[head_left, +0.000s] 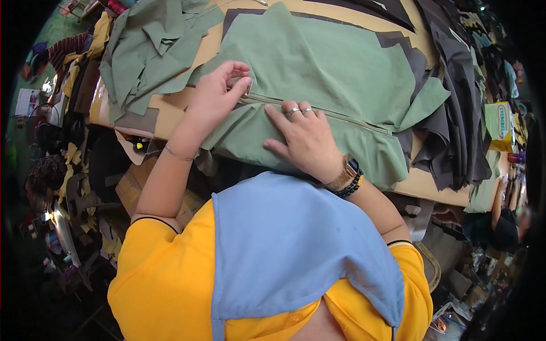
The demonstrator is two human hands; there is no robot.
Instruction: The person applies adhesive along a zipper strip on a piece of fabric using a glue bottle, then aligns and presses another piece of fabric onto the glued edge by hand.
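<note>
Green fabric [341,62] lies spread over the table, with a long zipper [318,112] running across it from the left down to the right. My left hand [222,91] is at the zipper's left end, thumb and fingers curled round a small metal piece [248,88], seemingly the zipper pull. Flat on the cloth beside the zipper rests my right hand [304,133], its fingers apart and nothing held. It wears rings and has a watch at the wrist.
More green fabric [153,45] is heaped at the table's upper left. Dark fabric [455,108] hangs over the right side. A yellow-green box [500,126] stands beyond it. Another person [506,224] is at the far right.
</note>
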